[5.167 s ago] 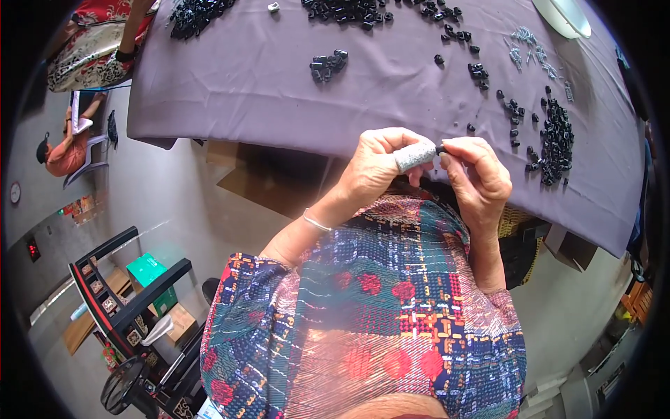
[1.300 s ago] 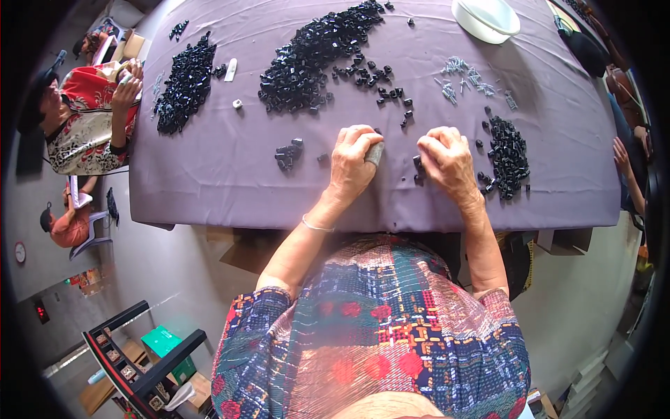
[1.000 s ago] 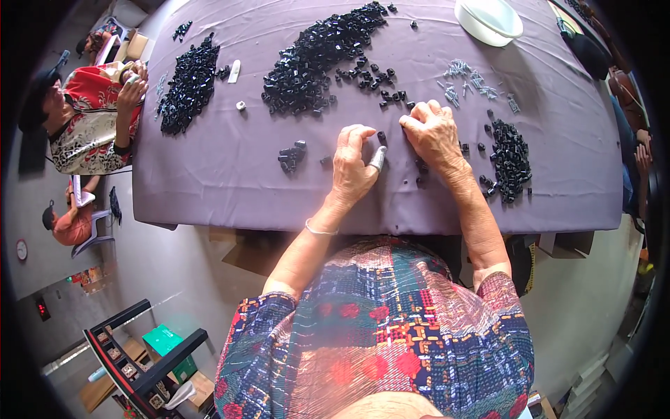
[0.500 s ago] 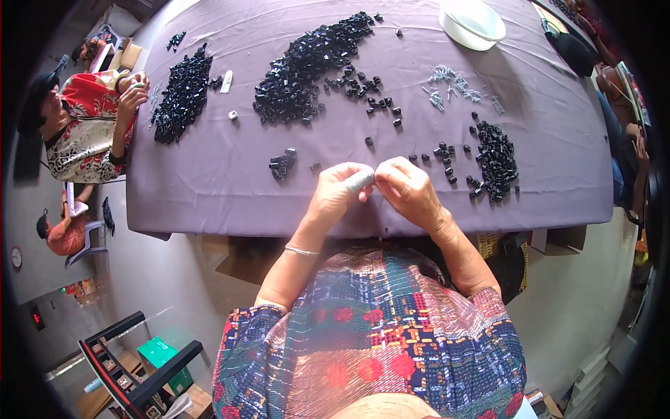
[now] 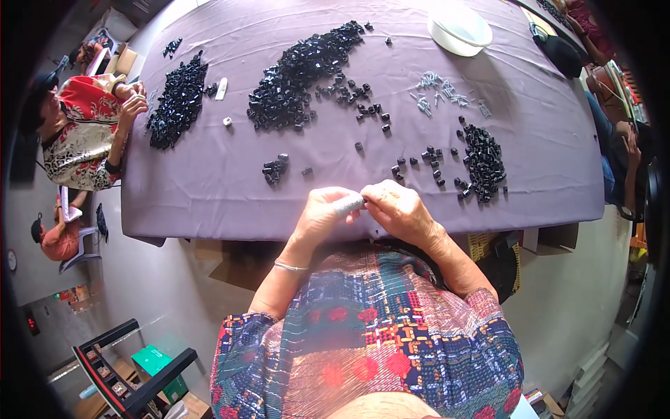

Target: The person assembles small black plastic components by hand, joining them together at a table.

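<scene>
Close to the near table edge, my hands meet fingertip to fingertip. My left hand (image 5: 322, 215) is closed, with a silver-grey wrapping (image 5: 348, 204) around its thumb or finger; I cannot tell which. My right hand (image 5: 399, 214) is pinched at the tip of that wrapping. A tiny dark piece (image 5: 365, 199) shows between the fingertips, mostly hidden. Small black cylindrical caps (image 5: 484, 164) lie in a pile beyond my right hand, with loose ones nearer. A few more black caps (image 5: 275, 169) sit beyond my left hand. Grey metal pins (image 5: 440, 91) are scattered farther off.
A big heap of black caps (image 5: 293, 80) covers the far middle of the purple tablecloth (image 5: 230, 188). Another pile (image 5: 178, 101) lies left, near a seated person (image 5: 84, 133). A white basin (image 5: 460, 31) stands far right. Other people sit around the room.
My joined hands have come a little nearer to my body, still fingertip to fingertip. The whole view has shifted slightly, moving the table's contents left and down.
</scene>
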The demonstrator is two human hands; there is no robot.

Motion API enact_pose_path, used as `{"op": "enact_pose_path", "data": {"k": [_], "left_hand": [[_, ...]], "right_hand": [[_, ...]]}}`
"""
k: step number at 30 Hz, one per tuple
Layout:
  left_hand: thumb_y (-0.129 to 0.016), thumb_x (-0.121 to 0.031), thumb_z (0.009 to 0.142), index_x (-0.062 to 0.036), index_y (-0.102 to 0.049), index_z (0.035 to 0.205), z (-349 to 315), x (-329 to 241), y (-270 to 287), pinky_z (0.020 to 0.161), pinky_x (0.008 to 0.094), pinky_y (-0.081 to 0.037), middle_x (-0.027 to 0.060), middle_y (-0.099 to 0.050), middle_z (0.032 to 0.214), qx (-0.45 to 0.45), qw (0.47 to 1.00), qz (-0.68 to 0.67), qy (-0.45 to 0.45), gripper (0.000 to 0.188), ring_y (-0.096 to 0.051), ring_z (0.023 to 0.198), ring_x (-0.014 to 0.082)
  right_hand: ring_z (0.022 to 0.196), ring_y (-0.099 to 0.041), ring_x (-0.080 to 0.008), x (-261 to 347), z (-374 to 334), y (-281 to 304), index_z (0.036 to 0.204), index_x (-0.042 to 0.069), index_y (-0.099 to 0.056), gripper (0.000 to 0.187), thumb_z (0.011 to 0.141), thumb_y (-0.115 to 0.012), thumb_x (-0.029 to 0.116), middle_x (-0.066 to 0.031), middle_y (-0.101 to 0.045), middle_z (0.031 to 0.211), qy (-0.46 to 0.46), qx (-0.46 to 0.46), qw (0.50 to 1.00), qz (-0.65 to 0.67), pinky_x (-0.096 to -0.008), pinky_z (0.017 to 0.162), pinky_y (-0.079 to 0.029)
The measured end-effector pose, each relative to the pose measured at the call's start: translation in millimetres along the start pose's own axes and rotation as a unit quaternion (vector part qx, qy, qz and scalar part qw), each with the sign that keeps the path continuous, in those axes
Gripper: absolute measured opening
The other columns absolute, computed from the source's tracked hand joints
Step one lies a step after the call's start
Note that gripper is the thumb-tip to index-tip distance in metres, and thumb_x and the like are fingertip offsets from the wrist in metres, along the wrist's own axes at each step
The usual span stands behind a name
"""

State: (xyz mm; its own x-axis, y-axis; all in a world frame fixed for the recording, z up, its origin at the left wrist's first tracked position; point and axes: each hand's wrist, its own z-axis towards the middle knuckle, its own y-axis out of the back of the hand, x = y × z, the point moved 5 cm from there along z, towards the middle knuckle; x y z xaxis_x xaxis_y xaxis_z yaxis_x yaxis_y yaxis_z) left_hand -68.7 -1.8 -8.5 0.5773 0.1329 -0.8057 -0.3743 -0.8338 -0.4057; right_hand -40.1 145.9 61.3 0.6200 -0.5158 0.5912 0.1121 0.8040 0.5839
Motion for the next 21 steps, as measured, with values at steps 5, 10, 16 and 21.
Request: {"op": "enact_pose_path", "data": {"k": [5,10,16,21], "left_hand": [[-0.066,-0.008,0.083,0.0015,-0.064,0.087,-4,-2,10,0.056,0.0229,-0.047,0.0088,-0.066,0.081,-0.092,0.992,0.017,-0.090,0.011,-0.057,0.064,0.0102],[-0.068,-0.009,0.083,0.0003,-0.064,0.087,-5,-6,12,0.057,0.0222,-0.047,0.0064,-0.065,0.080,-0.106,0.987,0.009,-0.123,0.011,-0.056,0.062,0.0082],[-0.068,-0.008,0.082,-0.0003,-0.063,0.087,-4,3,8,0.059,0.0210,-0.047,0.0036,-0.065,0.080,-0.122,0.982,0.071,-0.128,0.011,-0.056,0.064,0.0068],[-0.068,-0.008,0.083,-0.0018,-0.064,0.088,-6,9,9,0.060,0.0202,-0.048,0.0012,-0.064,0.082,-0.128,0.977,0.109,-0.131,0.009,-0.056,0.069,0.0050]], "right_hand": [[0.069,-0.060,-0.0236,-67,8,50,0.085,0.001,-0.063,0.010,0.075,-0.063,-0.002,-0.0113,-0.061,0.080,-0.077,-0.110,0.987,-0.087,-0.0315,0.063,-0.049],[0.071,-0.061,-0.0180,-146,11,86,0.098,0.002,-0.063,0.018,0.082,-0.064,0.011,-0.0116,-0.063,0.088,-0.277,-0.085,0.941,-0.175,-0.0297,0.067,-0.050],[0.082,-0.059,-0.0279,-184,33,66,0.100,0.004,-0.061,0.021,0.082,-0.063,0.013,-0.0144,-0.058,0.092,-0.238,-0.026,0.926,-0.293,-0.0366,0.075,-0.048],[0.084,-0.059,-0.0272,-160,28,44,0.099,0.003,-0.060,0.020,0.078,-0.061,0.003,-0.0131,-0.056,0.093,-0.172,0.047,0.971,-0.159,-0.0334,0.075,-0.048]]}}
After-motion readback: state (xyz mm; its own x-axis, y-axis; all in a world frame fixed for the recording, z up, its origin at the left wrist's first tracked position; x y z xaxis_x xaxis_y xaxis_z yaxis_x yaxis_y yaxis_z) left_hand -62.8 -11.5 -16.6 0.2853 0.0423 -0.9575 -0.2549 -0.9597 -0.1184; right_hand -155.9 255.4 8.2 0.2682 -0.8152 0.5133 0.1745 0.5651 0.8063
